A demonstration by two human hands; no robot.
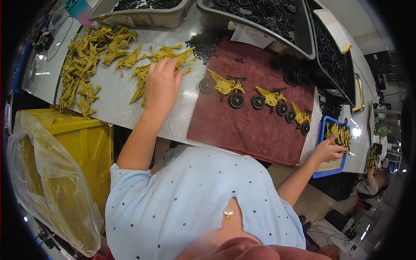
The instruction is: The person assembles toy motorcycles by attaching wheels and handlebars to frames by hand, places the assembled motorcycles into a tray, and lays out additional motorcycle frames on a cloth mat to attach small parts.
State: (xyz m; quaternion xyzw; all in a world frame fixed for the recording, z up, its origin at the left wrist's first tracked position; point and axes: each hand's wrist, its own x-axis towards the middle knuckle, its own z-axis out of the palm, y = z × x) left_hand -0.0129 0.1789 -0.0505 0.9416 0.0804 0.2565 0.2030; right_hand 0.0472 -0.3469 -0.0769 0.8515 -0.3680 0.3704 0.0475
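Left hand (161, 82) lies flat on loose yellow frames (143, 65), far left of worktop (117, 104); grip unclear. Right hand (328, 149) pinches frames in blue tray (323, 173). Three wheeled bikes (260, 97) finished on red mat (242, 130); many frames remain.

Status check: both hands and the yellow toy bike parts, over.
Left hand flat on loose yellow frames. Right hand fingers in blue tray. Three wheeled bikes on the red mat, untouched.
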